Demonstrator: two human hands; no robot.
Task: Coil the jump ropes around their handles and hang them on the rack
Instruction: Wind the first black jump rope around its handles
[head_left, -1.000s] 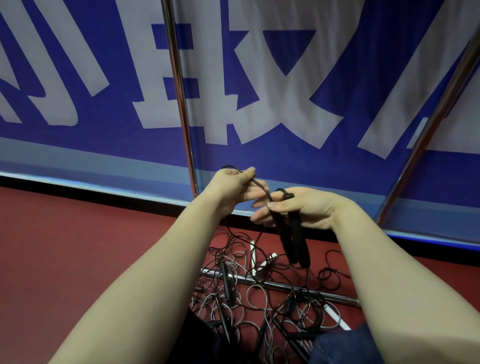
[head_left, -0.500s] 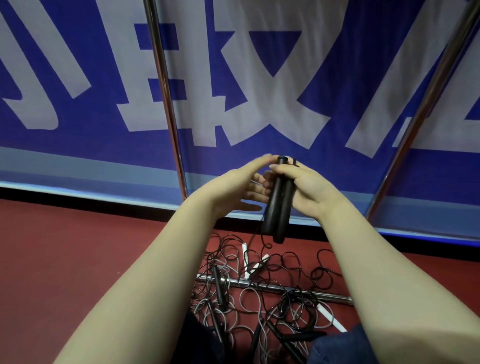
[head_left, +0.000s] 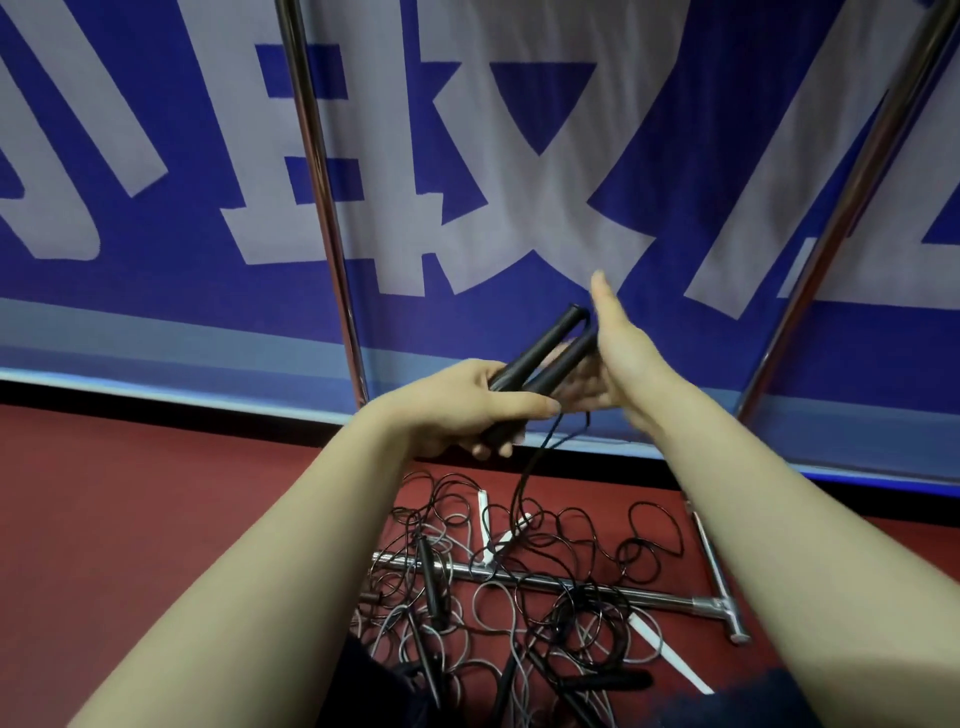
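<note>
My left hand grips the lower ends of two black jump rope handles, which lie side by side and slant up to the right. My right hand is held flat with straight fingers against the handles' upper ends, thumb pointing up. The handles' thin black cord hangs from below my hands down to a tangled pile of jump ropes on the floor. The rack's upright metal poles rise in front of me; its top is out of view.
The rack's base bar lies across the red floor under the pile, with a second slanted pole at the right. A blue banner with large white characters stands right behind the rack. My knees fill the bottom edge.
The two handles passed from my right hand into my left hand and now tilt up to the right. My right hand has let go and straightened out beside them.
</note>
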